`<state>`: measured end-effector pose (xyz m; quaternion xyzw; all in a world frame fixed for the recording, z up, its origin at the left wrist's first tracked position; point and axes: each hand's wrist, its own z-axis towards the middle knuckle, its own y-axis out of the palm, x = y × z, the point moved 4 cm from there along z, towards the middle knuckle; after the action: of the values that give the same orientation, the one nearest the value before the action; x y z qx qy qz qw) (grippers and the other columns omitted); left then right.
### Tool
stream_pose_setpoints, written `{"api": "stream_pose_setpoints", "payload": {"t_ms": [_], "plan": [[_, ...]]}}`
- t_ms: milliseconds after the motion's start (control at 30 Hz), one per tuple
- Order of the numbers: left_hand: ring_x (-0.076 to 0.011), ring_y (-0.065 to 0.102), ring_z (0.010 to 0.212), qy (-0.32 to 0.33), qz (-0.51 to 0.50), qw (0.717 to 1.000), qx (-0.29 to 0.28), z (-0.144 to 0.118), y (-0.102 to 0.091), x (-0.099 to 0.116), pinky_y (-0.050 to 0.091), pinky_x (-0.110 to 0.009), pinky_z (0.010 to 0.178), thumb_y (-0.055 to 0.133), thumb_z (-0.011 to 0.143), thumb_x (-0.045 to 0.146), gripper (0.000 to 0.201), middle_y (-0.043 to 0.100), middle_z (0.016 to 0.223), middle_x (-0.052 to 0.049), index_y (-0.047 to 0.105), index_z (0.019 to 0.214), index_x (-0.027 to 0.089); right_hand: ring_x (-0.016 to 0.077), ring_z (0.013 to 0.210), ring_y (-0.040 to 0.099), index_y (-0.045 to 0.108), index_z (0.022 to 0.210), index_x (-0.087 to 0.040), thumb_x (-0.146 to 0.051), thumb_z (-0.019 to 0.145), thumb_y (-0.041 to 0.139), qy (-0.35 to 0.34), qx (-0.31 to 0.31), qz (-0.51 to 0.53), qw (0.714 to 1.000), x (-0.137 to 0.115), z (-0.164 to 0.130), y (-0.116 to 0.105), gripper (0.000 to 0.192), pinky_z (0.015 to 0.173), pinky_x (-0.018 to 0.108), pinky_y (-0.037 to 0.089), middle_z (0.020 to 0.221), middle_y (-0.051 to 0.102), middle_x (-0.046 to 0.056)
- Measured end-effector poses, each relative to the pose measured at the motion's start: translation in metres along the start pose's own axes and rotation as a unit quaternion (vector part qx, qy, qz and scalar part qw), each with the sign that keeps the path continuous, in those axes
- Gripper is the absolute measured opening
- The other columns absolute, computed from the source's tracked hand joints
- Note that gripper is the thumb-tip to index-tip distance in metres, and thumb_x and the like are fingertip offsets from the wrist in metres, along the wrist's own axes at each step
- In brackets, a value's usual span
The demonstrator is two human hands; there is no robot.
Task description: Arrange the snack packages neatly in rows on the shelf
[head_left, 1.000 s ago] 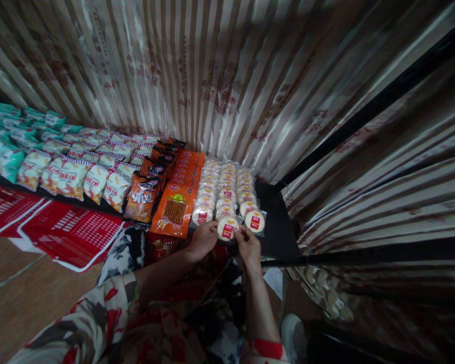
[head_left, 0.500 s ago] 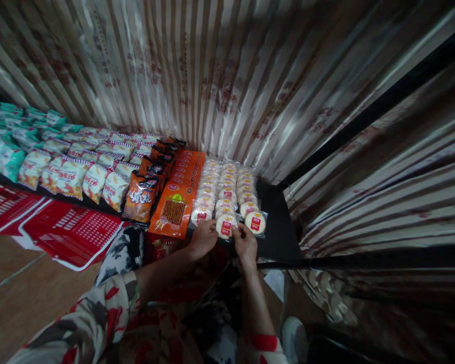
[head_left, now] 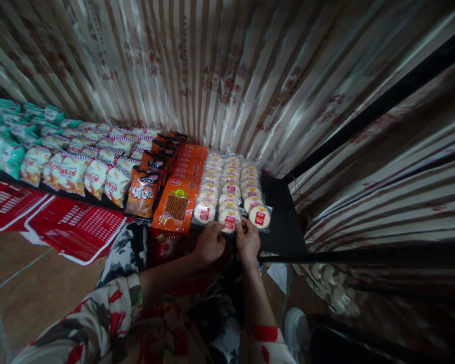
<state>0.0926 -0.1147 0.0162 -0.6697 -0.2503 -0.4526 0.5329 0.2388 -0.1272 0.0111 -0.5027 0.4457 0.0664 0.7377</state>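
Observation:
Round pale crackers in clear wrappers with red labels lie in three overlapping rows on a black shelf (head_left: 282, 217). The front cracker packet (head_left: 228, 219) of the middle row is between my two hands. My left hand (head_left: 210, 243) is closed, its fingertips at the packet's lower left edge. My right hand (head_left: 247, 241) pinches the lower right edge of the same packet, thumb on top. To the right, another cracker packet (head_left: 260, 217) fronts its row, and the left row's front packet (head_left: 204, 212) lies just above my left hand.
Left of the crackers lie a long orange snack pack (head_left: 184, 187), orange-and-black bags (head_left: 141, 194), white snack bags (head_left: 74, 172) and teal bags (head_left: 11, 156). Red baskets (head_left: 76, 227) sit below the shelf edge. A striped curtain (head_left: 220, 65) hangs behind; a black pole (head_left: 364, 111) slants at right.
The view has shifted slightly, so the shelf sits a little higher and further right. Both hands stay at the front middle cracker packet; my left fingers have slid slightly lower along its edge.

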Motion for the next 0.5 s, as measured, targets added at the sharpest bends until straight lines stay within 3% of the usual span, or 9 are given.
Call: {"api": "stream_pose_setpoints", "payload": {"t_ms": [233, 367, 433, 500], "plan": [[-0.0135, 0.058, 0.091, 0.000, -0.049, 0.999, -0.014, -0.007, 0.000, -0.002, 0.048, -0.026, 0.090, 0.046, 0.072, 0.002, 0.039, 0.057, 0.114, -0.007, 0.059, 0.105, 0.017, 0.0197, 0.074, 0.054, 0.066, 0.108, -0.011, -0.056, 0.079, 0.044, 0.006, 0.009, 0.007, 1.000, -0.002, -0.002, 0.001, 0.057, 0.074, 0.033, 0.044, 0.092, 0.064, 0.012], [-0.0144, 0.059, 0.093, 0.004, -0.066, 0.998, 0.005, -0.020, -0.013, 0.002, 0.047, -0.025, 0.090, 0.044, 0.076, 0.004, 0.029, 0.063, 0.100, -0.006, 0.063, 0.094, 0.016, 0.0220, 0.086, 0.056, 0.060, 0.115, -0.007, -0.051, 0.082, 0.045, -0.002, 0.093, 0.036, 0.995, -0.008, -0.015, -0.006, 0.057, 0.083, 0.035, 0.044, 0.102, 0.062, 0.017], [-0.0152, 0.059, 0.093, -0.017, -0.067, 0.998, -0.011, -0.032, -0.016, -0.006, 0.046, -0.026, 0.090, 0.043, 0.076, 0.005, 0.027, 0.065, 0.094, -0.006, 0.065, 0.088, 0.016, 0.0217, 0.090, 0.057, 0.059, 0.114, -0.008, -0.048, 0.085, 0.043, -0.013, 0.135, 0.067, 0.988, -0.014, -0.031, -0.007, 0.052, 0.083, 0.034, 0.045, 0.105, 0.061, 0.017], [-0.0157, 0.060, 0.092, -0.061, -0.066, 0.995, -0.046, -0.046, -0.014, -0.023, 0.046, -0.027, 0.089, 0.044, 0.073, 0.003, 0.029, 0.067, 0.092, -0.005, 0.067, 0.083, 0.016, 0.0208, 0.090, 0.059, 0.059, 0.113, -0.010, -0.046, 0.087, 0.041, -0.021, 0.126, 0.110, 0.986, -0.019, -0.051, -0.001, 0.047, 0.081, 0.032, 0.046, 0.106, 0.061, 0.016]]}}
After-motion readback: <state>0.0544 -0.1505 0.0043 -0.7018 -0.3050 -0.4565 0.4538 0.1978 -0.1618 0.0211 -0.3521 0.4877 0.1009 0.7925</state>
